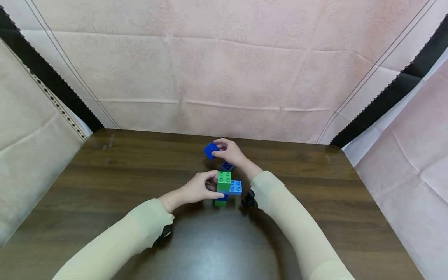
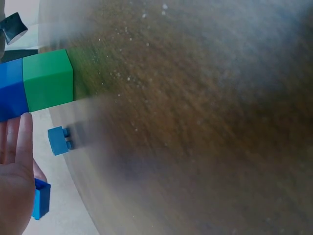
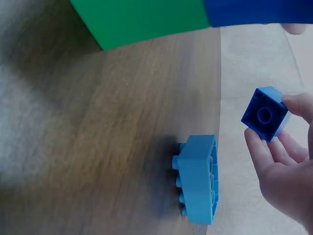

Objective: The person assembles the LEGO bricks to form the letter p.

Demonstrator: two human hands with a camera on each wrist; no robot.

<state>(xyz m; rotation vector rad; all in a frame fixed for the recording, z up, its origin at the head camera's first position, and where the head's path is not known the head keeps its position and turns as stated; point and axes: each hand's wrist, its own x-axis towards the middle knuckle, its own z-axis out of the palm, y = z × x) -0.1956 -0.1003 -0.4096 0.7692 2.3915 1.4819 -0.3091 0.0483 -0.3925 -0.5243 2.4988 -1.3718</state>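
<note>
My left hand grips a stack of building bricks from its left side, thumb in front. On top of the stack is a green brick; a light blue brick juts out to the right beneath it. Lower down are a darker blue brick and a green base brick. Beyond the stack, my right hand pinches a small blue brick between thumb and fingers, above the table. Its hollow underside faces the right wrist camera.
Another blue brick lies upside down, studs against the brown wooden table, between the stack and my right hand. Pale patterned cloth hangs behind the table's far edge. Dark wrist devices sit under both sleeves.
</note>
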